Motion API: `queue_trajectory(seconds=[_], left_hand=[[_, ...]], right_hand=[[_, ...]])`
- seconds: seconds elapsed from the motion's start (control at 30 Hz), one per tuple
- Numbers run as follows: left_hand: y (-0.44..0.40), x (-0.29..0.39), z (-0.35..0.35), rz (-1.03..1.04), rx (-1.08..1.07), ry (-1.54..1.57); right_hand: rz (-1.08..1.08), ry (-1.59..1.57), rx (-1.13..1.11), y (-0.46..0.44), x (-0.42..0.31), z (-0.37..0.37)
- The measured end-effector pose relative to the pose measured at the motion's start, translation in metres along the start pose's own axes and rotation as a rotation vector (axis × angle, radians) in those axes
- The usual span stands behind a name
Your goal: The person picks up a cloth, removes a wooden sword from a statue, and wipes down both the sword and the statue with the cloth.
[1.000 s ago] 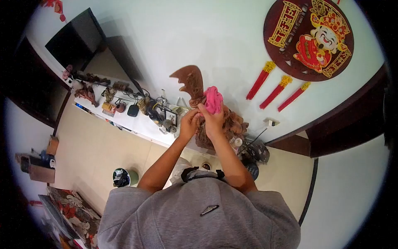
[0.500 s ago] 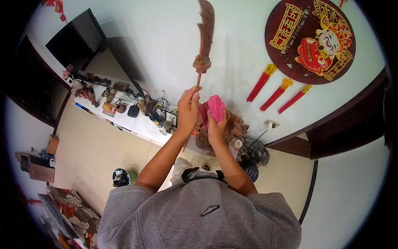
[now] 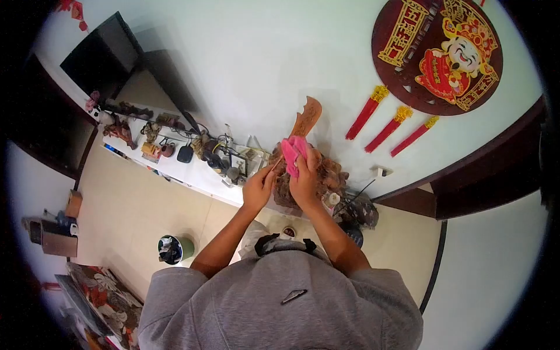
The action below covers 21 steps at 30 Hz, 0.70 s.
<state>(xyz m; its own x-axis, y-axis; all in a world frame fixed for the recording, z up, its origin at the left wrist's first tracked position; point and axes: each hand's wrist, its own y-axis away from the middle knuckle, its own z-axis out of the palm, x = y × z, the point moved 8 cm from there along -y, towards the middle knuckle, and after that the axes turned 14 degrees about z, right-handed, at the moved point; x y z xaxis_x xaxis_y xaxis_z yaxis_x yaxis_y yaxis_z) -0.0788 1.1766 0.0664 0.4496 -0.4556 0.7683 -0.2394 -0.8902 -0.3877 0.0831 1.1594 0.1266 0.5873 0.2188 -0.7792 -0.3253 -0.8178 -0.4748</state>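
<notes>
Lowered since the frame half a second earlier, the wooden blade (image 3: pixel 308 115) is now held closer to the hands, with its tip leaning to the right instead of standing near the top edge of the view. Its lower end is covered by the pink cloth (image 3: pixel 293 153), and the thin shaft (image 3: pixel 277 163) is seen emerging at the cloth's lower left, where it is pinched by the left hand (image 3: pixel 256 189). The blade is thus positioned above and to the right of the left hand, and directly above the right hand (image 3: pixel 304 175), by which the cloth is gripped.

In the earlier frame, the cloth is held apart from the blade; now it is placed over the joint of blade and shaft. Whether the shaft is fully encircled by the cloth cannot be told. The left hand is drawn back toward the body, while the right hand is kept in nearly the same place.

Both forearms are extended forward from the grey sleeves (image 3: pixel 169 297) and angled inward, so that the hands are brought close together. The left fingers are closed narrowly on the shaft; the right fingers are curled around the bunched cloth. Behind the hands, a brown wood carving (image 3: pixel 331 174) is partly hidden.
</notes>
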Motion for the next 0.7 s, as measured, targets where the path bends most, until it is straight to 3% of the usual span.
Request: queue_trajectory(seconds=[0.07,0.17,0.27,0.43,0.57,0.7], left_hand=[[0.006,0.0,-0.01,0.05,-0.03,-0.073],[0.015,-0.008,-0.018,0.133,-0.136,-0.166],[0.016,-0.008,-0.017,0.025,-0.23,-0.154],[0.009,0.016,-0.019,0.102,-0.154,-0.171],[0.009,0.024,-0.025,0.2,-0.149,-0.254],[0.008,0.021,-0.027,0.133,-0.191,-0.256]], right_hand=[[0.002,-0.056,-0.039,0.005,0.013,0.0],[0.21,-0.127,0.036,0.004,0.032,-0.013],[0.251,-0.219,0.039,0.009,0.045,-0.008],[0.226,-0.26,0.01,0.011,0.043,-0.004],[0.434,-0.489,-0.226,-0.005,0.053,-0.006],[0.549,-0.563,-0.226,0.001,0.056,-0.006]])
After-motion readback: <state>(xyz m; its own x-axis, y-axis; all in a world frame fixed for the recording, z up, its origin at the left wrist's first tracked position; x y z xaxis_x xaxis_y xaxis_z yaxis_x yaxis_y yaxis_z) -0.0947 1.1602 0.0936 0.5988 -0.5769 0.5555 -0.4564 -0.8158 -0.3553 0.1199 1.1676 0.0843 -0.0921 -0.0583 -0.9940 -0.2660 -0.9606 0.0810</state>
